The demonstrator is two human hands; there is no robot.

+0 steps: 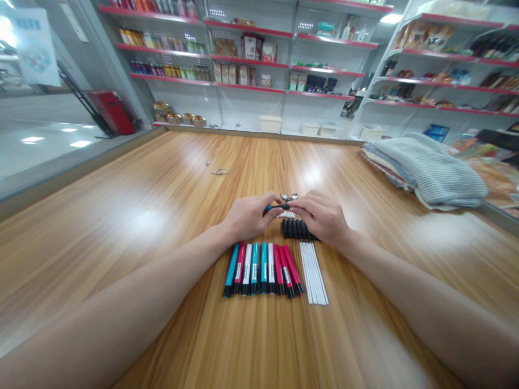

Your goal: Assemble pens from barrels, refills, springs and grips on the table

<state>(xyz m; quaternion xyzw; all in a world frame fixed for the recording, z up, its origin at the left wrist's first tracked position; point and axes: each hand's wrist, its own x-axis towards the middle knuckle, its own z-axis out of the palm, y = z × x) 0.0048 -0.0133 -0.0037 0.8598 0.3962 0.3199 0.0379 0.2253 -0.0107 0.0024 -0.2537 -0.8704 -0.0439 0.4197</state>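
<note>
Nearest me on the worktop [182, 335], coloured barrels [264, 265], already black-ended, lie beside loose white sticks [313, 273]; black tubes [294, 229] beyond look unjoined as yet. My left hand [250, 217] and right hand [323, 217] both pinch one dark piece [276, 207] near white bits [287, 215]; metal parts [294, 196] lie loose beyond.

The left arm [133, 302] is slanting up from the lower left of the frame, the right arm [417, 308] from the lower right, both bare. Near the centre, the left hand [249, 216] and right hand [322, 216] are facing each other, their bent fingers [302, 205] pinching close together.
</note>
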